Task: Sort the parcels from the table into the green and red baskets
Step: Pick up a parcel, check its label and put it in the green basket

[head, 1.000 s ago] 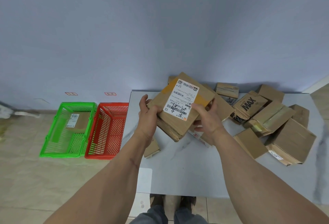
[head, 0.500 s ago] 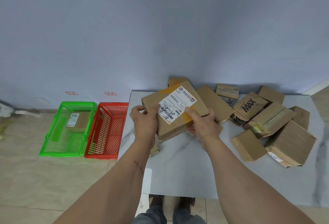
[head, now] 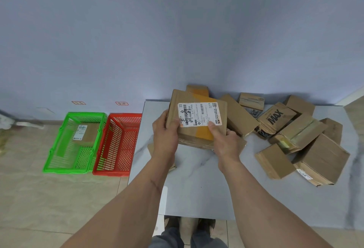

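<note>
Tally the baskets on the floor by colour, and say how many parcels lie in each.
Green basket: 1, with 1 parcel inside
Red basket: 1, with 0 parcels visible inside
Total: 2 baskets, 1 parcel in them

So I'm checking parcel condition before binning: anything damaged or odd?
The brown cardboard parcel held by the left hand and right hand has a crumpled lower edge; the printed MAX parcel looks creased.
</note>
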